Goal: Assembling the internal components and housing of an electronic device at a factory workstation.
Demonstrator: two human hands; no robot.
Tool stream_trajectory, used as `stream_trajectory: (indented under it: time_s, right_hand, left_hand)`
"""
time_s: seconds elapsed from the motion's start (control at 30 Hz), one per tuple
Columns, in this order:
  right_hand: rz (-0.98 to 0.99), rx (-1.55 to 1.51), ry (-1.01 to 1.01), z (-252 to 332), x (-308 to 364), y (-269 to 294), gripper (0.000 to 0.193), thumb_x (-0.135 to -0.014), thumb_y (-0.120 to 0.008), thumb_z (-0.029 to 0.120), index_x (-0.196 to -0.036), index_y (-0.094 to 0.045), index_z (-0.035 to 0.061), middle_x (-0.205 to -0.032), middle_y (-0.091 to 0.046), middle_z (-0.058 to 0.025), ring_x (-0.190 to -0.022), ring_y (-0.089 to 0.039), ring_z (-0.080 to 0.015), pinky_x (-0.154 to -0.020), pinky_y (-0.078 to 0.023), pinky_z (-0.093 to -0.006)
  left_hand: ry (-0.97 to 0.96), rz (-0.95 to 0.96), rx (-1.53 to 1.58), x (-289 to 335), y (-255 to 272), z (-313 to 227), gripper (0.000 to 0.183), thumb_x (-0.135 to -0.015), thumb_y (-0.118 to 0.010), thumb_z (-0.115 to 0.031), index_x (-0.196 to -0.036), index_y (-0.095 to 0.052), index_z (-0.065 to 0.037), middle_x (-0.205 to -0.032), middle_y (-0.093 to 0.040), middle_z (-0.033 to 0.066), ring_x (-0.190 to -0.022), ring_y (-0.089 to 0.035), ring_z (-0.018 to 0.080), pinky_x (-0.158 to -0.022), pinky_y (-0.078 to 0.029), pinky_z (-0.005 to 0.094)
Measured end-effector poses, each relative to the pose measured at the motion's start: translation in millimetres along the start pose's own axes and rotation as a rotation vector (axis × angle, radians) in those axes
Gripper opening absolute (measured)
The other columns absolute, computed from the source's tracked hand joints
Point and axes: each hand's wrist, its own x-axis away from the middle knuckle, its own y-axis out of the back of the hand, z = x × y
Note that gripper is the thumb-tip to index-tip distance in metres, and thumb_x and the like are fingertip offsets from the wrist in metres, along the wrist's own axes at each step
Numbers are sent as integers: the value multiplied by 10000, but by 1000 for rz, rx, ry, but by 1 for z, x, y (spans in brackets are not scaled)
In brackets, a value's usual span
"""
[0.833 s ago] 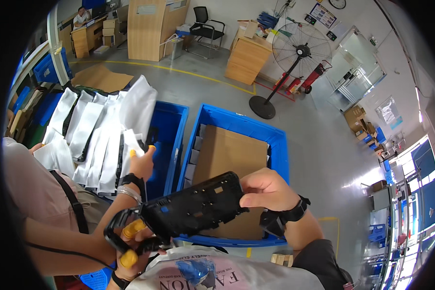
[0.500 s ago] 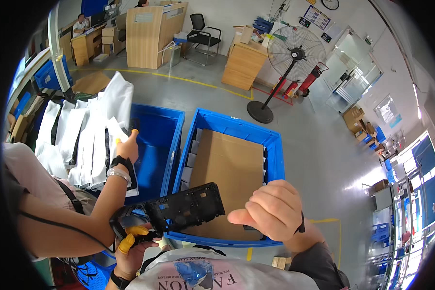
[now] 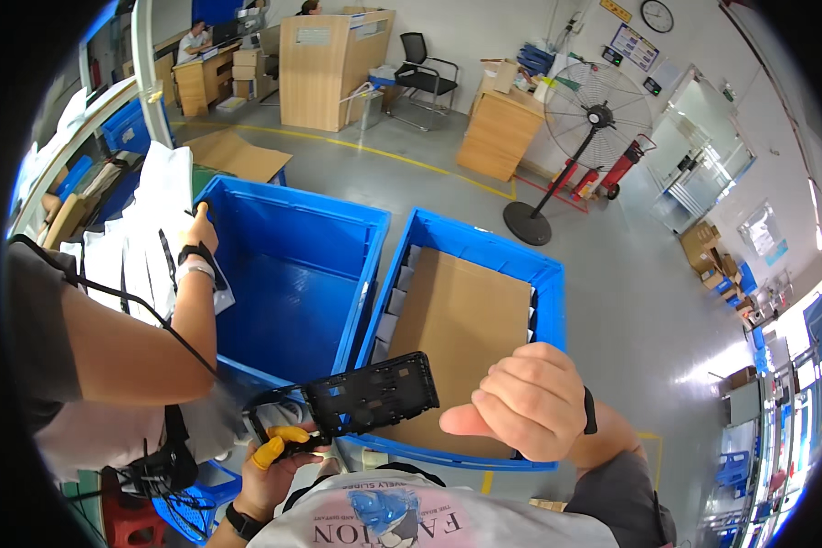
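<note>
A black plastic casing [image 3: 374,397] with a flat, ribbed panel angles out over the near edges of the two blue crates. Its lower left end sits in my left hand [image 3: 279,470], which has yellow covers on its thumb and a finger. Right of the casing, my right hand [image 3: 525,402] is curled into a fist above the right crate, thumb stretched toward the casing. I see nothing in that fist, and its palm side is hidden. Brown cardboard [image 3: 461,338] lies inside the right crate [image 3: 546,306], with white packets along its sides.
A co-worker's hand [image 3: 201,236] grips white packets [image 3: 137,242] at the left blue crate [image 3: 361,224]. The co-worker's arm crosses the left side. Beyond stand a pedestal fan [image 3: 598,117], a wooden cabinet [image 3: 498,132] and a chair [image 3: 422,78]. Stools [image 3: 128,521] are at lower left.
The view has shifted, so the crates appear farther right. The co-worker's hand and the packets have moved left off the left crate, baring its inside. My hands keep the same hold and pose.
</note>
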Motion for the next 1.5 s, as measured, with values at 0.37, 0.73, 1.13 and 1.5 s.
stream_trajectory:
  time_s: [0.37, 0.73, 1.13, 1.5]
  right_hand:
    - [-93, -395, 64, 31, -27, -50, 243, -602, -735, 124, -638, -527, 3, -587, -496, -62, -488, -463, -169, -414, -330, -251]
    - [-35, -628, 251, 162, -103, -99, 181, -609, -671, 26, -596, -491, 14, -555, -475, -40, -475, -451, -152, -444, -312, -251]
    - [-84, -1052, 527, 400, -211, -153, 142, -603, -657, 52, -599, -526, -2, -545, -461, -29, -476, -449, -131, -433, -286, -242]
    - [-132, -1293, 589, 532, -261, -194, 180, -589, -651, 35, -699, -554, -69, -545, -460, -51, -462, -468, -146, -404, -343, -228]
  left_hand:
    - [-9, -244, 96, 78, 34, 48, 478, -850, -322, -369, -1035, -498, 35, -1144, -470, 187, -950, -528, 347, -806, -437, 387]
    - [-153, -540, 240, 218, 83, 59, 310, -810, -466, -218, -975, -518, 40, -1104, -497, 200, -904, -554, 345, -781, -456, 393]
    - [-483, -1001, 405, 465, 128, 102, 261, -830, -448, -139, -914, -531, 94, -1054, -510, 232, -855, -572, 341, -750, -487, 375]
    - [-704, -1260, 528, 543, 148, 133, 262, -836, -437, -138, -906, -532, 96, -1022, -521, 231, -849, -570, 357, -730, -496, 387]
